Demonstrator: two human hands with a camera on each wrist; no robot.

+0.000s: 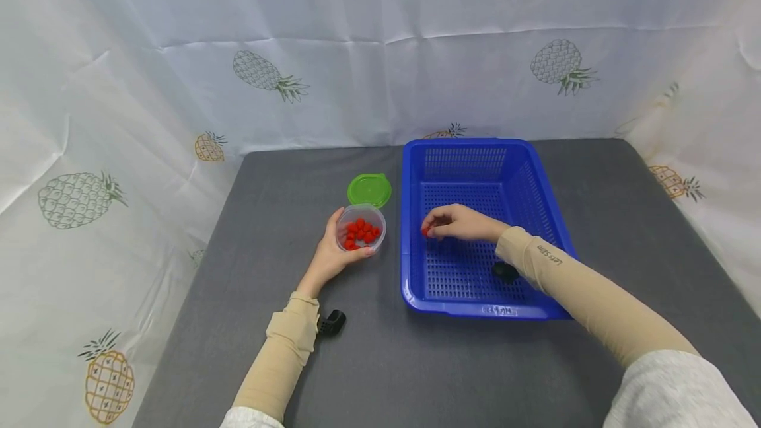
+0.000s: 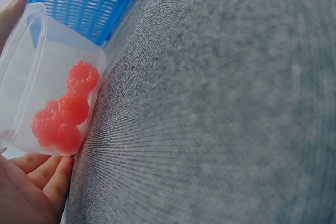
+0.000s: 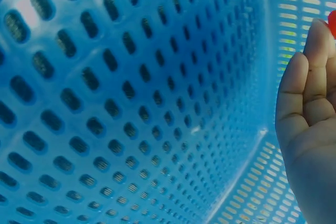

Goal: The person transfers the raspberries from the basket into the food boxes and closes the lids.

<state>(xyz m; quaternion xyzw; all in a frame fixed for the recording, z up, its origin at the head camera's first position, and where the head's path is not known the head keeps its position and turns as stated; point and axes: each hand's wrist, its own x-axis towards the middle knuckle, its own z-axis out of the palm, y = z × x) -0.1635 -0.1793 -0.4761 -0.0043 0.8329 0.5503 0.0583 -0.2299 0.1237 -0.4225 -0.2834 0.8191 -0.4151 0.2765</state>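
My left hand (image 1: 336, 251) grips a clear round plastic tub (image 1: 381, 211) around its side, thumb at the near rim. Several raspberries (image 1: 364, 224) lie in the bottom of the tub; in the left wrist view raspberries (image 2: 73, 107) show through its wall, and the tub stands close on the grey cloth. Over the left part of a blue plastic basket (image 1: 410, 292), my right hand (image 1: 460, 223) pinches one raspberry (image 1: 425, 232) at its fingertips. In the right wrist view that raspberry (image 3: 332, 23) is only partly in frame, above the fingers.
Behind the tub lies a green lid (image 1: 369, 190) on the grey table (image 1: 368, 362). The basket's raised walls stand between tub and basket floor. Black wrist devices show at the left wrist (image 1: 331, 323) and right wrist (image 1: 505, 272). A white pineapple-print curtain (image 1: 380, 91) hangs behind the table.
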